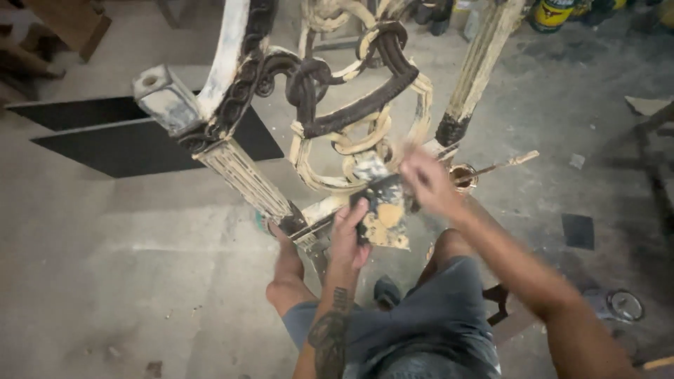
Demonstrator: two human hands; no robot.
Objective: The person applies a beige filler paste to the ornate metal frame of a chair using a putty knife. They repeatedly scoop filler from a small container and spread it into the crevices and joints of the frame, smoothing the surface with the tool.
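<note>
Nearest the seated person, the left hand (349,235) gripped a flat, paint-smeared board (384,214), held roughly upright with its long edge running up towards the frame. The right hand (427,184), blurred, pinched something at the board's top edge; what, I couldn't tell. Beyond stood the carved chair frame (330,105), its fluted leg (242,179) slanting down-right towards the concrete floor (105,267).

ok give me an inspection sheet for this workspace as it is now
surface: dusty concrete floor, stained
job's things: ornate chair frame, cream coat patchy over dark carving; smeared board with tan filler
clutter: small tin with brush; round lid; dark panels
hands: left hand grips the board; right hand blurred at the carving
cables: nothing seen
surroundings: paint cans at the far edge; wooden pieces top left
</note>
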